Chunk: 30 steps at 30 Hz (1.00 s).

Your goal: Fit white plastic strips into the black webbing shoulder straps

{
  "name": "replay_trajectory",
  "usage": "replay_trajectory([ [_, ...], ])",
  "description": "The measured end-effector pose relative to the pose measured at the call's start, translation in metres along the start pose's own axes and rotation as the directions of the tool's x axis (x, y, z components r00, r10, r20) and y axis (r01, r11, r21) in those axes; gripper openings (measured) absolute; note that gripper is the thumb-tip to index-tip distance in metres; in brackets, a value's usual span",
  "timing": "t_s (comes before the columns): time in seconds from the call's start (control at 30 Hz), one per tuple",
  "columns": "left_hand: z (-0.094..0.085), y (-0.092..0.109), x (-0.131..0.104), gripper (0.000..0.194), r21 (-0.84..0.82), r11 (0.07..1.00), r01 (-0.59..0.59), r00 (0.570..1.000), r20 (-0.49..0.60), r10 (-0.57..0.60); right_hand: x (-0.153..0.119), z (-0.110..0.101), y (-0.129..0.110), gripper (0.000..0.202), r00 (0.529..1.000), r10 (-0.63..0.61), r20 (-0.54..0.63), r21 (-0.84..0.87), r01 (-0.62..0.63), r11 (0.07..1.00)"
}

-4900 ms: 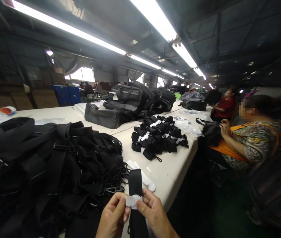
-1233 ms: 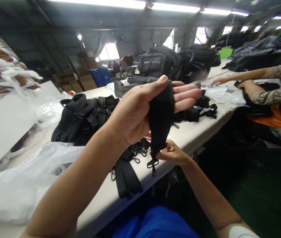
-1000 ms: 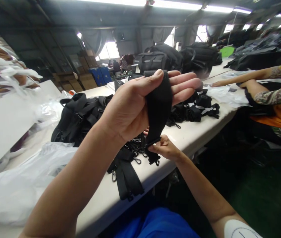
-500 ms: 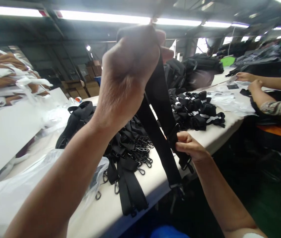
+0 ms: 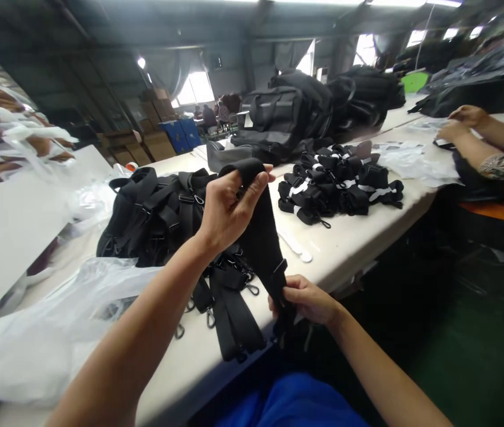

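Note:
My left hand (image 5: 229,207) holds the upper fold of a black strap (image 5: 261,237), its fingers closed round the webbing. Lower down, at the strap's buckle, my right hand (image 5: 303,298) pinches the hanging end just past the table edge. Behind and below my left hand lies a heap of loose black straps (image 5: 167,207) with metal hooks, some ends lying toward the front edge. Farther right on the table sits a pile of bundled black straps (image 5: 341,181) with white bands round them.
Clear plastic (image 5: 69,320) covers the table's left front. Black bags (image 5: 287,112) stand at the back. Brown items in white wrapping (image 5: 7,130) are stacked at left. Another person's hands (image 5: 465,126) work at the far right.
My left hand has come down from high up with the strap's fold. My right hand has moved down and left, and the two strap lengths now hang closer together.

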<state>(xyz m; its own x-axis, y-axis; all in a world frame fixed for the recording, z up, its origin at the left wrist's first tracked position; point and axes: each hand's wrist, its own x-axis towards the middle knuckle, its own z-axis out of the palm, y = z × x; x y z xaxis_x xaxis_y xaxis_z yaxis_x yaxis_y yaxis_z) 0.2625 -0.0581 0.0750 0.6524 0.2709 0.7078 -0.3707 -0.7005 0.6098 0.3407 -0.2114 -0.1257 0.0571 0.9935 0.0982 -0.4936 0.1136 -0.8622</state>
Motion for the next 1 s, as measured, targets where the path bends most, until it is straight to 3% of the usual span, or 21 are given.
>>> replay_trajectory([
  [0.13,-0.007,-0.012,-0.003,0.031,0.027,1.0,0.004,1.0,-0.002,-0.004,-0.008,-0.02,-0.006,0.038,0.977,0.059,-0.205,-0.021,-0.064,0.998],
  [0.3,-0.016,-0.029,-0.003,0.023,0.254,0.954,-0.157,0.988,0.047,0.15,-0.009,-0.033,-0.011,0.037,0.929,0.105,-0.354,0.003,-0.111,0.994],
  [0.4,-0.016,-0.037,-0.004,0.025,0.335,0.924,-0.182,0.983,0.048,0.176,-0.005,-0.033,-0.007,0.038,0.912,0.066,-0.406,0.023,-0.063,0.998],
  [0.47,-0.014,-0.038,-0.006,0.022,0.331,0.93,-0.16,0.987,0.039,0.156,-0.004,-0.032,-0.005,0.042,0.926,0.019,-0.377,0.041,-0.004,0.999],
  [0.57,-0.007,-0.035,-0.009,0.018,0.258,0.957,-0.131,0.991,0.051,0.122,-0.007,-0.031,-0.003,0.064,0.971,-0.013,-0.24,0.065,0.029,0.997],
  [0.7,0.001,-0.021,-0.011,0.016,0.157,0.981,-0.118,0.99,0.096,0.104,-0.011,-0.031,-0.006,0.048,1.0,-0.009,-0.029,0.033,0.01,0.999],
  [0.8,0.007,-0.009,-0.009,0.016,0.116,0.981,-0.158,0.982,0.122,0.143,-0.01,-0.028,-0.01,0.052,0.996,-0.017,0.092,0.074,0.011,0.997],
  [0.9,0.009,0.0,-0.007,0.017,0.114,0.969,-0.221,0.97,0.125,0.207,-0.006,-0.023,-0.015,0.054,0.991,-0.077,0.113,0.097,0.066,0.993],
  [1.0,0.007,0.002,-0.008,0.019,0.086,0.972,-0.218,0.974,0.087,0.211,-0.007,-0.021,-0.017,0.046,0.989,-0.15,0.012,0.083,0.148,0.985],
])
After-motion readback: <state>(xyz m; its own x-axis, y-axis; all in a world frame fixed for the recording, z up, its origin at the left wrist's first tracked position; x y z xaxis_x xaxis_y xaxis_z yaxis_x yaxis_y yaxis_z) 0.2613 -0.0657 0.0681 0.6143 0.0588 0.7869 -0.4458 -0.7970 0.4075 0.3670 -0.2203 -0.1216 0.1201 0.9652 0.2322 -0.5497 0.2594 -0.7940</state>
